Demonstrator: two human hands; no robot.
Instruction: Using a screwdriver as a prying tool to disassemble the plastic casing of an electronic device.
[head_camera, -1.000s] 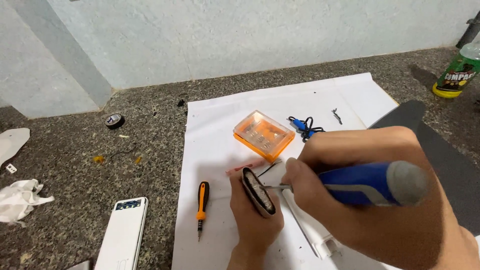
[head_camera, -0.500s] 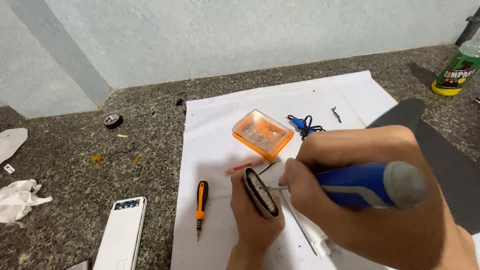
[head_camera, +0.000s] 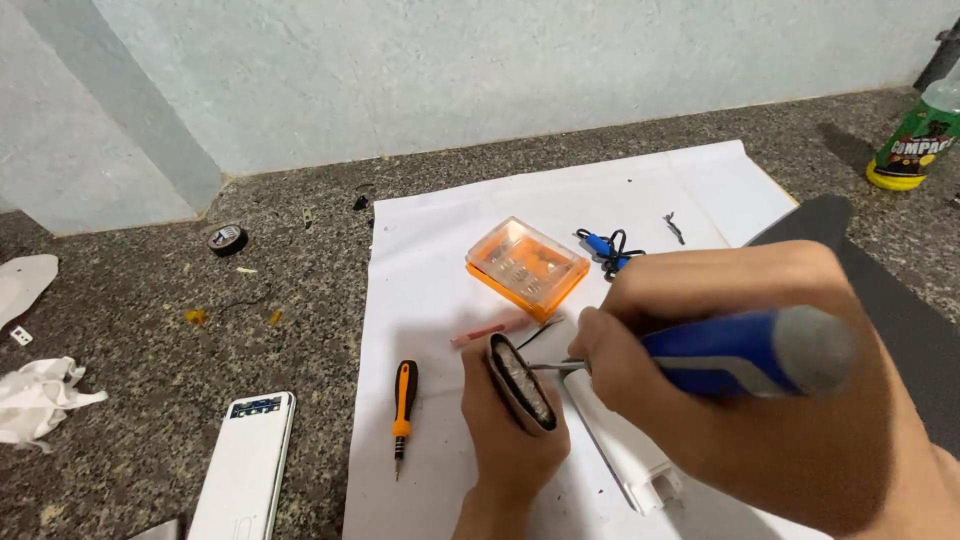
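Two bare hands work a screwdriver tip into a small open gadget over the white sheet.

The left hand (head_camera: 510, 440) curls its fingers tight around a small dark oval casing (head_camera: 518, 383), held on edge near the sheet's (head_camera: 430, 250) front edge. The right hand (head_camera: 760, 390) wraps its fingers shut on a blue-handled screwdriver (head_camera: 745, 350), the metal tip touching the casing's open face. Just left lies an orange-and-black screwdriver (head_camera: 402, 404); behind, an orange bit box (head_camera: 527, 265). A white power bank (head_camera: 245, 470) rests off the sheet, toward the stone bench's front left.
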